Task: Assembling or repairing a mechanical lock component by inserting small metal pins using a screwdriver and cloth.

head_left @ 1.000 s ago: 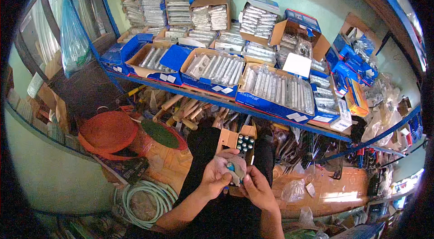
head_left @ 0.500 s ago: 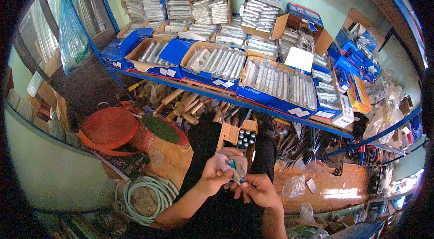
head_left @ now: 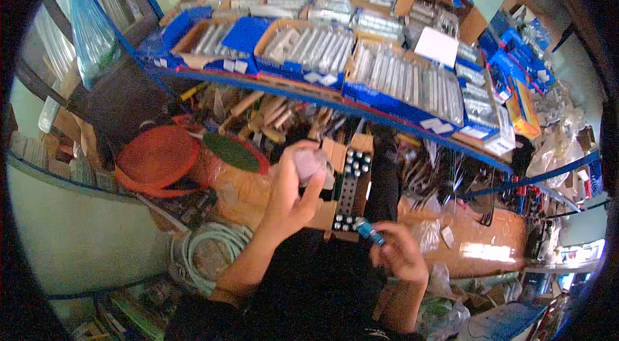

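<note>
My left hand [head_left: 287, 202] is raised in front of my body, closed around a wadded pinkish-grey cloth [head_left: 309, 167]. Lower and to the right, my right hand [head_left: 401, 256] pinches a small teal cylinder [head_left: 370, 232] between its fingertips, tilted and apart from the cloth. It is too small and blurred to tell its exact kind. Between my legs an open cardboard box [head_left: 327, 214] holds small dark cylinders [head_left: 356, 164] with pale tops, grouped at its far and near ends. A dotted grey surface shows between the groups. The left hand partly covers the box's left side.
Across the front runs a blue-edged shelf [head_left: 290, 90] with open boxes of plastic-wrapped packets [head_left: 406, 76]. Wooden handles [head_left: 271, 115] lie beneath it. An orange-red round tub [head_left: 158, 159] and a coiled pale hose [head_left: 206, 254] are at left. Plastic bags [head_left: 425, 236] lie on the floor at right.
My hands have parted: the left, with the cloth, rose up and left; the right moved right and slightly up with the teal cylinder. More of the box now shows as the view shifted.
</note>
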Tool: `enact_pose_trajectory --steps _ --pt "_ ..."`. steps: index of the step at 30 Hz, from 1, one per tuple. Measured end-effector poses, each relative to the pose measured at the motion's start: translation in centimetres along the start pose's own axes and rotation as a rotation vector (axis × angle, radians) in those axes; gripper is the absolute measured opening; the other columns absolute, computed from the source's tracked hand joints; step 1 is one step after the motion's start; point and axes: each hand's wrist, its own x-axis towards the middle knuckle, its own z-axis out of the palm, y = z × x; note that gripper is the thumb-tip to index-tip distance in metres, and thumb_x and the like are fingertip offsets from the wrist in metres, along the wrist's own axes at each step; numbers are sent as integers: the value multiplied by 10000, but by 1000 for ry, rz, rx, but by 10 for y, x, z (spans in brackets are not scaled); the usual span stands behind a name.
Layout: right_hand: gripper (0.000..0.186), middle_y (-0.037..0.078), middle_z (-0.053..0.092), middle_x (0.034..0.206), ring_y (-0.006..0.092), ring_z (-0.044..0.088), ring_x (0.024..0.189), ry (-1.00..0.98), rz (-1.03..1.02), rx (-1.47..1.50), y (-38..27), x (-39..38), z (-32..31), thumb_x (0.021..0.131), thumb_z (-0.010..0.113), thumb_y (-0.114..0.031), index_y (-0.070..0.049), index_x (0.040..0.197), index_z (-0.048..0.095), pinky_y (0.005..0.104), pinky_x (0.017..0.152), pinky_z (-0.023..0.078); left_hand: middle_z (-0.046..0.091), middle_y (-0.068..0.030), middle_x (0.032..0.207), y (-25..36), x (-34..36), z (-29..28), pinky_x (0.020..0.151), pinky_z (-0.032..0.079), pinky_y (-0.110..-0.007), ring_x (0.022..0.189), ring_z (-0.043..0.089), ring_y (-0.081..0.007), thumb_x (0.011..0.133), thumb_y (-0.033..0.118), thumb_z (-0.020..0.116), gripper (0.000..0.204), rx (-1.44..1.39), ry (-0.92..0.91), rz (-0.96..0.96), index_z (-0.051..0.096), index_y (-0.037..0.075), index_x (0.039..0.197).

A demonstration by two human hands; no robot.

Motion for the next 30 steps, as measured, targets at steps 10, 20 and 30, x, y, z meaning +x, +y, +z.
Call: enact_pose_trajectory --steps 10,20,30 --pt "465 -19 450 851 86 398 660 671 -308 128 14 19 -22 1072 568 -448 -77 1330 456 258 578 310 535 -239 1315 -59 -20 11 1017 435 -475 1145 549 -385 819 294 877 853 259 -63 -79 383 15 1457" --pt "149 26 588 1046 97 526 902 741 -441 -381 4 61 -28 1066 588 -159 -33 1141 614 251 769 431 593 -197 1155 -102 -33 23 981 416 -478 1118 517 -375 864 169 766 520 475 152 127 543 14 1308" --pt "155 -5 704 858 40 582 743 632 -193 -304 -35 89 -18 893 780 -55 -14 1036 736 216 660 438 594 -188 1168 -95 -30 27 997 431 -455 1123 530 -359 864 159 771 510 410 154 107 552 15 1302"
